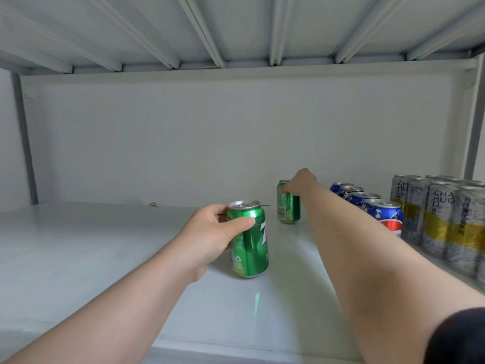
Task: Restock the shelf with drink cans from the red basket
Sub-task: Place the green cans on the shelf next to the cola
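My left hand (213, 233) grips a green 7-Up can (249, 248) upright, at or just above the white shelf board (91, 258) near its middle. Further back, my right hand (299, 183) reaches out and closes on the top of a second green can (288, 210) standing near the back wall. The fingers of that hand wrap the can's upper part and hide it. The red basket is out of view.
A row of blue Pepsi cans (385, 214) runs front to back right of the far green can. Tall silver-and-yellow cans (443, 222) fill the right end. A small scrap (154, 204) lies at the back left. The shelf above (236, 30) hangs low overhead.
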